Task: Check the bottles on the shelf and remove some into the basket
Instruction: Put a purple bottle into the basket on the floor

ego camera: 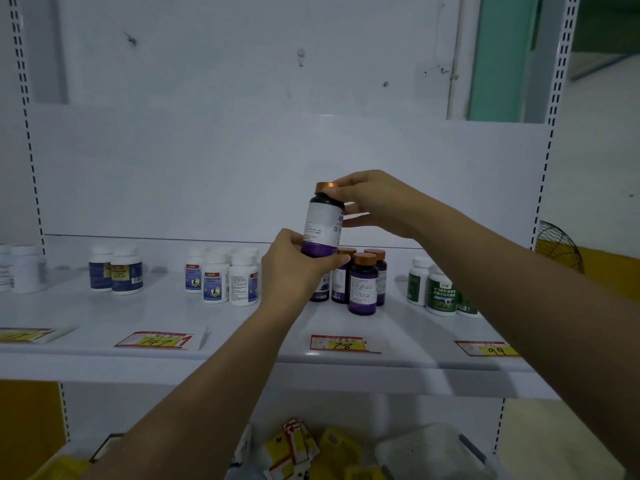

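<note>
Head view: purple-labelled bottle (pixel 323 223) held above the shelf (pixel 166 317), left hand (pixel 294 268) gripping its base, right hand (pixel 374 202) pinching the copper cap (pixel 327 187). It looks light, rigid and smooth, probably safest held round the body. Matching bottles (pixel 363 285) stand just beneath and could topple easily, with white bottles (pixel 225 278) to the left and green-labelled bottles (pixel 440 294) to the right.

We hold one dark bottle (pixel 322 223) with a copper cap and a white and purple label. It is upright, a little tilted, above the shelf (pixel 242 320). Our left hand (pixel 294 268) grips its base and our right hand (pixel 370 202) pinches the cap. Just below it, purple bottles (pixel 362 284) of the same kind stand upright in a close group. Left of them stand white bottles (pixel 221 278) with blue labels, and on the right green bottles (pixel 441 292) with white caps.
</note>
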Demonstrator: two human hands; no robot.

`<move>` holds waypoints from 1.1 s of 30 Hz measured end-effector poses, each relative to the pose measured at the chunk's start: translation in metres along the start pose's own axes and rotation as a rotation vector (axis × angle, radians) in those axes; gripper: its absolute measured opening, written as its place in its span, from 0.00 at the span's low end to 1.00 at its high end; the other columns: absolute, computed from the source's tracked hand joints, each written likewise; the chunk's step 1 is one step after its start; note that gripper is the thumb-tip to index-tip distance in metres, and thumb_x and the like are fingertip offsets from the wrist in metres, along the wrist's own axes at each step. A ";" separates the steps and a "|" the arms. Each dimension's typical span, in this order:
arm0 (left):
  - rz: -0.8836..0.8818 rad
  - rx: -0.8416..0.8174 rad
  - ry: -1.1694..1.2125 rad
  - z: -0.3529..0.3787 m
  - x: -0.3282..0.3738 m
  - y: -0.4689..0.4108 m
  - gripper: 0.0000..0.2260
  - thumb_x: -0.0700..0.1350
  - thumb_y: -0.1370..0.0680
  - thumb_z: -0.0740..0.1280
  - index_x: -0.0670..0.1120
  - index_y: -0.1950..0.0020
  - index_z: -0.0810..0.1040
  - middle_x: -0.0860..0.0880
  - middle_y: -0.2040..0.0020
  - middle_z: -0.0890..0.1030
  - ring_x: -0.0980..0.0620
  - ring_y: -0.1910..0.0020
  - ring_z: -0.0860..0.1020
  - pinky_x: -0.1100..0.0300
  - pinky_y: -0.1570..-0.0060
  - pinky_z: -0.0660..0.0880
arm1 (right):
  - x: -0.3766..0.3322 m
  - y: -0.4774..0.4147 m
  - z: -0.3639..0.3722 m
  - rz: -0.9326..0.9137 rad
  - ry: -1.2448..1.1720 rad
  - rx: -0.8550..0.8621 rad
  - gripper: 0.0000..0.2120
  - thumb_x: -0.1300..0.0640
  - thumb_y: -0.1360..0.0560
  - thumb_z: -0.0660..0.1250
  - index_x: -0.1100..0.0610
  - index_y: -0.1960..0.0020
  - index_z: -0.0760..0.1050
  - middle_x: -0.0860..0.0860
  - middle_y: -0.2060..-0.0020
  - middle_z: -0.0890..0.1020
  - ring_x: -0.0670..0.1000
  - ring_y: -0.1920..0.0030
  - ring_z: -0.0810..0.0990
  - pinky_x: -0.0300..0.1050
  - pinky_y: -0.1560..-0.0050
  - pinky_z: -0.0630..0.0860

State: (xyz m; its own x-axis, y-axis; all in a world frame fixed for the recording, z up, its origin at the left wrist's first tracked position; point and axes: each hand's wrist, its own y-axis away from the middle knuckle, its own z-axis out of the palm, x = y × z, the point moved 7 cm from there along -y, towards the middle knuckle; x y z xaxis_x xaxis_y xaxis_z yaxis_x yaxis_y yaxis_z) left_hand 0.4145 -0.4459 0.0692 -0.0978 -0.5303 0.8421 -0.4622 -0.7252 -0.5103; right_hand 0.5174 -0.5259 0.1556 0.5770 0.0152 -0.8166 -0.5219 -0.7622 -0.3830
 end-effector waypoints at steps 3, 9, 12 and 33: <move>0.018 0.006 -0.035 0.002 0.002 0.000 0.24 0.52 0.34 0.77 0.49 0.46 0.67 0.52 0.52 0.73 0.53 0.55 0.74 0.68 0.65 0.67 | 0.004 0.003 0.006 0.019 0.011 -0.017 0.16 0.52 0.24 0.68 0.57 0.38 0.73 0.52 0.46 0.79 0.52 0.46 0.80 0.47 0.49 0.80; 0.014 -0.120 -0.092 0.014 -0.004 -0.004 0.23 0.51 0.31 0.75 0.48 0.44 0.67 0.51 0.50 0.73 0.54 0.53 0.72 0.71 0.67 0.66 | 0.006 0.004 0.011 0.016 0.105 0.008 0.18 0.55 0.24 0.68 0.56 0.35 0.71 0.54 0.46 0.79 0.52 0.48 0.80 0.46 0.53 0.81; 0.043 -0.250 -0.288 0.016 -0.006 -0.007 0.27 0.53 0.29 0.72 0.46 0.35 0.67 0.47 0.41 0.76 0.52 0.49 0.73 0.63 0.55 0.70 | 0.005 0.003 0.017 -0.008 0.222 0.015 0.20 0.54 0.23 0.67 0.55 0.33 0.70 0.53 0.42 0.76 0.53 0.46 0.78 0.46 0.52 0.81; -0.471 -0.004 -1.282 -0.353 -0.060 0.076 0.26 0.61 0.21 0.55 0.44 0.32 0.68 0.44 0.38 0.75 0.46 0.41 0.74 0.55 0.49 0.71 | -0.160 0.022 0.347 -0.586 0.270 -0.387 0.18 0.52 0.24 0.65 0.55 0.36 0.72 0.53 0.40 0.77 0.49 0.50 0.73 0.39 0.54 0.69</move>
State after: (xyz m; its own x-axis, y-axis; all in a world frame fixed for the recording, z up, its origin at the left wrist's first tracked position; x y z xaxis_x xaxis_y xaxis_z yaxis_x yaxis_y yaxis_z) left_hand 0.0736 -0.3144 0.0412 0.9458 -0.2688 0.1824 -0.2271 -0.9486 -0.2203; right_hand 0.1952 -0.3206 0.1277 0.8521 0.3672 -0.3729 0.1473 -0.8520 -0.5024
